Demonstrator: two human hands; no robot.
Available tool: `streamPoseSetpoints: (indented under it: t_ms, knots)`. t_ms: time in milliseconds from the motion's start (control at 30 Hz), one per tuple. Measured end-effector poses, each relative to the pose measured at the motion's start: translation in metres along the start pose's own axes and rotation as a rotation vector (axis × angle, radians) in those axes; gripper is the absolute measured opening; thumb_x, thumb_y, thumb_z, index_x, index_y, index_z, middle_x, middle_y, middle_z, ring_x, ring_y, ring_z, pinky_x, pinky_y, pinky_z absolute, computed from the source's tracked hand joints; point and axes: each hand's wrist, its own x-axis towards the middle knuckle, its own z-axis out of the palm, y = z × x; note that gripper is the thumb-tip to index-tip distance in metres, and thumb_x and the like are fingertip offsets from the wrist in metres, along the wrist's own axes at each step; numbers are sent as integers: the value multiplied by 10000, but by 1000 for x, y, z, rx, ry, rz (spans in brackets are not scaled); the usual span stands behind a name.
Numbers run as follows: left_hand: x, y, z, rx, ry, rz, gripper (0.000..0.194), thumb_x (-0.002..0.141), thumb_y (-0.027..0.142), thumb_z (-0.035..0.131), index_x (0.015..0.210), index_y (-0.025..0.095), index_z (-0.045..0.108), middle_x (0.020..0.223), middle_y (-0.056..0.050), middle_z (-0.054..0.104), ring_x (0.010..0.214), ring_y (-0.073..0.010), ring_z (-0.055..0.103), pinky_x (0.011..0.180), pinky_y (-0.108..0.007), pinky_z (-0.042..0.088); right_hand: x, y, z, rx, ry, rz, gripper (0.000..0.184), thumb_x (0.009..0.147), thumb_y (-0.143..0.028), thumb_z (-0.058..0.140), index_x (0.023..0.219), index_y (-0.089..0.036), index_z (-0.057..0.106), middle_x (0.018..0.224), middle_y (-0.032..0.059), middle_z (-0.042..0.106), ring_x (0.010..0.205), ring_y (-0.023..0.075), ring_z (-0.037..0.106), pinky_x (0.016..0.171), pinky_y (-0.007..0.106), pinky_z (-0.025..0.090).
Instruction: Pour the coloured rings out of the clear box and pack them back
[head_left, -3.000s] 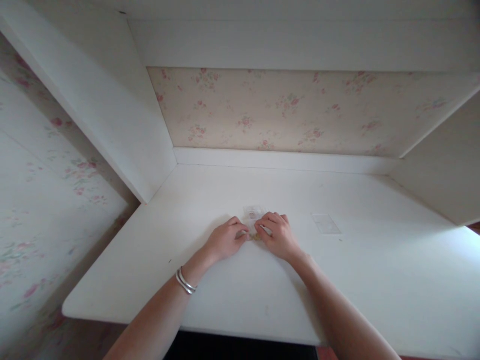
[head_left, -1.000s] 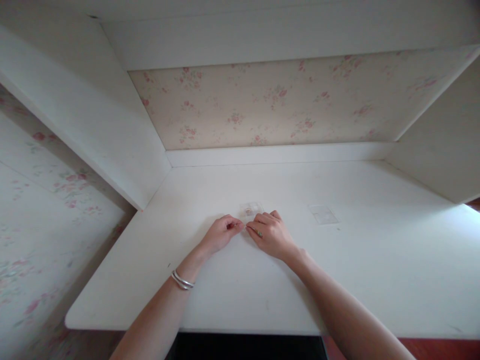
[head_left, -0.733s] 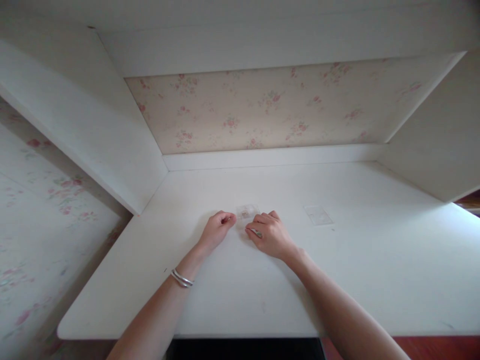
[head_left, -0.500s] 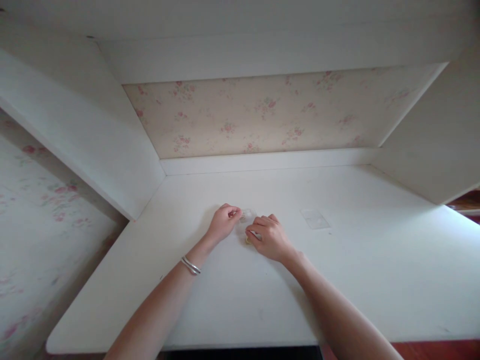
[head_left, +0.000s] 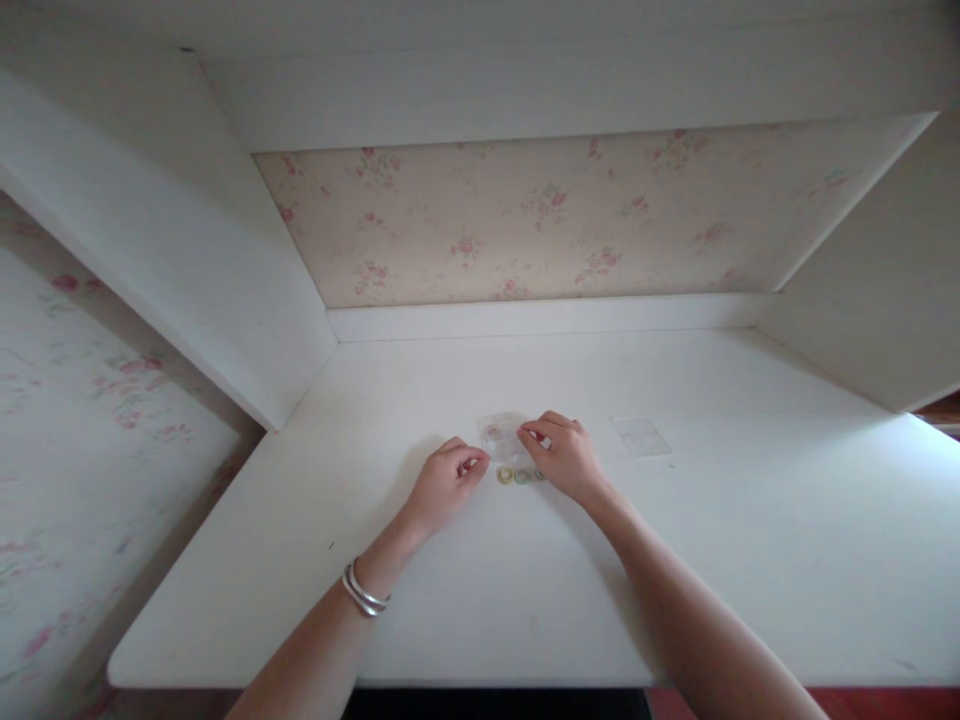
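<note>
A small clear plastic bag [head_left: 498, 437] lies on the white desktop between my hands, with a tiny reddish item inside. The fingers of my right hand [head_left: 564, 456] are pinched on its right side. My left hand [head_left: 450, 478] is closed in a pinch at its lower left corner. Whether those left fingertips hold the bag or some small thing cannot be made out. Just below the bag sit small rings in a row: a yellowish ring [head_left: 505, 476], a greenish ring [head_left: 523, 477] and a darker one [head_left: 540, 475] partly behind my right hand.
A flat clear plastic square [head_left: 640, 437] lies on the white desktop [head_left: 465, 600] to the right. White side panels [head_left: 225, 260] and a back strip [head_left: 540, 318] bound the desk, with flowered wallpaper [head_left: 480, 220] behind. A dark speck [head_left: 331, 546] shows at left.
My left hand has moved down from the bag's upper left. My right hand has shifted up and right, away from the rings, which now show more. The view has tilted slightly.
</note>
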Motion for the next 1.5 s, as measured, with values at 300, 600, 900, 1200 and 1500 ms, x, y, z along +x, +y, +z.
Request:
streamPoseSetpoints:
  t_ms: [300, 600, 900, 1200, 1500]
  knots:
    - [-10, 6, 18, 176, -120, 101, 236, 888, 283, 452, 976, 242, 667, 928, -27, 603, 792, -136, 589, 753, -249, 463, 24, -9, 11, 64, 34, -36, 223, 862, -307, 493, 854, -230, 702, 766, 14, 631, 690, 125, 567, 657, 253, 379]
    - [-11, 9, 19, 301, -138, 104, 253, 896, 298, 436, 1024, 266, 651, 966, -20, 605, 821, -145, 603, 756, -258, 473, 28, -12, 22, -201, -15, -63, 239, 892, -263, 461, 857, -247, 697, 795, 25, 637, 776, 149, 572, 703, 281, 328]
    - [-11, 6, 20, 317, -140, 119, 235, 894, 289, 445, 998, 267, 654, 976, -15, 600, 825, -143, 599, 750, -254, 471, 8, 10, -8, 41, 58, 3, 278, 891, -325, 440, 877, -235, 702, 776, 21, 635, 724, 141, 585, 678, 258, 401]
    - [-11, 6, 21, 328, -134, 114, 258, 909, 320, 424, 1007, 266, 655, 963, -20, 598, 813, -140, 587, 713, -247, 458, -16, 11, -8, -12, -23, -34, 262, 894, -332, 449, 874, -252, 698, 791, 17, 657, 738, 138, 590, 724, 279, 369]
    - [-10, 4, 22, 276, -81, 101, 283, 923, 324, 390, 961, 245, 659, 924, -29, 580, 777, -129, 578, 733, -242, 453, -18, 7, -7, -40, -47, -84, 263, 901, -298, 445, 854, -248, 699, 764, 16, 653, 754, 131, 577, 722, 275, 334]
